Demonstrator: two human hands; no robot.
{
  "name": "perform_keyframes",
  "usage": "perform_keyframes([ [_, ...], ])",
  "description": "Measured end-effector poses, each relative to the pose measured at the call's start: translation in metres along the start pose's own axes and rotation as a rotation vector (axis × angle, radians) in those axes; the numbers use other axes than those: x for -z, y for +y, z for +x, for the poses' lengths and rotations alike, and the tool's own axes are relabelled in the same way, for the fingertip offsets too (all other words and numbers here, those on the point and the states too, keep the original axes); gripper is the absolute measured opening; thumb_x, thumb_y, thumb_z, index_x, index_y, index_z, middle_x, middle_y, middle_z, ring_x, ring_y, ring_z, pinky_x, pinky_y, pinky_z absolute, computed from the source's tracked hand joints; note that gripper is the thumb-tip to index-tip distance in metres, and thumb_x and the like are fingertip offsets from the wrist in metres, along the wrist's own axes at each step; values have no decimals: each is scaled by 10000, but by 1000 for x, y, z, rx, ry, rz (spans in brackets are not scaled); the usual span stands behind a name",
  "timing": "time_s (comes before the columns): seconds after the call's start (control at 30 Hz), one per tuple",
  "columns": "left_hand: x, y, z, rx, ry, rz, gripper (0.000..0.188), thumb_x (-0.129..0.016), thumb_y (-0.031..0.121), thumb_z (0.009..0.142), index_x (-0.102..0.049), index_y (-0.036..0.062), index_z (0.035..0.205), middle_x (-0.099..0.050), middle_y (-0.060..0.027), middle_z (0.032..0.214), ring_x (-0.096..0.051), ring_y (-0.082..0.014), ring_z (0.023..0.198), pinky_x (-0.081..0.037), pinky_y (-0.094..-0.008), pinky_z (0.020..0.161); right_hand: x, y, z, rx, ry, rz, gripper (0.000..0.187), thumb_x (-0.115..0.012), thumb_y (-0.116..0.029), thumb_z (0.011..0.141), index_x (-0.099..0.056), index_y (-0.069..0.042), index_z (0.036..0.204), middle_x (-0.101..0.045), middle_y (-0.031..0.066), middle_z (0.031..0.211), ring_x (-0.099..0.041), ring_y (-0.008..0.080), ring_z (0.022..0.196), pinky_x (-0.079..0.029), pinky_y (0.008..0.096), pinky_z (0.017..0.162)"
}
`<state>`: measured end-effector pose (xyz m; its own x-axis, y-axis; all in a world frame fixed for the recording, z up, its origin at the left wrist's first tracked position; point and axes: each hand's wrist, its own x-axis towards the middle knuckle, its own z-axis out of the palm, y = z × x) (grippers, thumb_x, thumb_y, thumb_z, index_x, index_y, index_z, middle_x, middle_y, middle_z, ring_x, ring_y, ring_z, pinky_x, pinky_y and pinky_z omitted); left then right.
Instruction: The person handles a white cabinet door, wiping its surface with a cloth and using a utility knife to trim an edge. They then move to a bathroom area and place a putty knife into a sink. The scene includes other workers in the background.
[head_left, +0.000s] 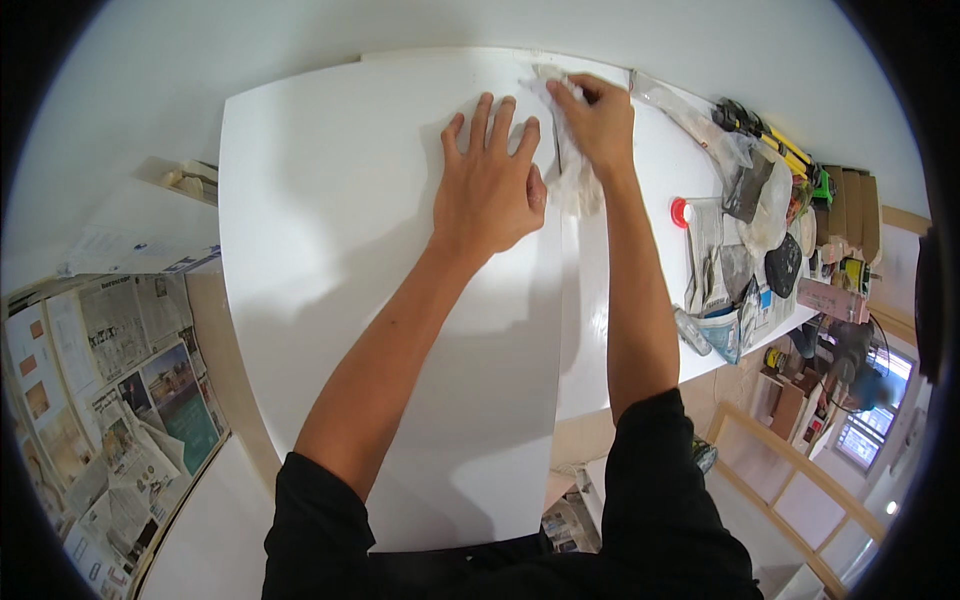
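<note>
We're logging a plain white board [490, 350], a crumpled off-white wad [572, 182] and solid black sleeves [652, 460]. We're tagging a bright red cap [679, 212], a yellow-and-black tool [785, 152], brown cardboard [850, 215], a pale tan wooden frame [800, 462]. Newspapers [125, 425] are showing grey-black print columns plus one teal-green block.

On the white desk [590, 372] we see one large white panel [370, 200] lying flat; to its right, newspaper sheets [706, 255] and a red cap [680, 212].
</note>
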<state>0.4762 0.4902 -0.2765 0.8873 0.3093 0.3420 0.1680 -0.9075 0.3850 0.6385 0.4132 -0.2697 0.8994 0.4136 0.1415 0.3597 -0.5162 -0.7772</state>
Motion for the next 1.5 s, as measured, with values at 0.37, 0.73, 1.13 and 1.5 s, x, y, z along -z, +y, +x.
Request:
perform_keyframes([
  [0.37,1,2,1,5,1,-38,471,-570,198,847,-571,74,1301,-442,-161,1424,-352,-336,1390,-258,-562,1108,12,8,-10,-156,-39,55,347,-770,-261,778,-722,60,900,-632,66,670,-530,108,626,-457,296,598],
  [0.73,1,1,1,5,6,-24,460,-571,201,852,-574,79,1295,-440,-160,1422,-356,-328,1388,-262,-558,1106,15,4,-17,-251,-99,216,247,-788,-187,754,-683,35,734,-572,-9,627,-456,74,581,-391,265,533],
  [1.13,-1,4,1,-5,-2,-25,475,-571,204,847,-574,78,1305,-446,-162,1418,-363,-335,1384,-270,-559,1101,12,10,9,-272,-164,369,205,-767,-97,769,-630,-24,636,-520,-28,602,-420,63,547,-348,258,499],
  [1.5,1,0,1,6,-5,-8,478,-579,201,846,-575,80,1308,-446,-161,1421,-363,-330,1387,-266,-556,1103,5,1,8,-307,-151,347,181,-774,-122,799,-705,38,845,-630,11,740,-561,85,646,-455,245,554],
])
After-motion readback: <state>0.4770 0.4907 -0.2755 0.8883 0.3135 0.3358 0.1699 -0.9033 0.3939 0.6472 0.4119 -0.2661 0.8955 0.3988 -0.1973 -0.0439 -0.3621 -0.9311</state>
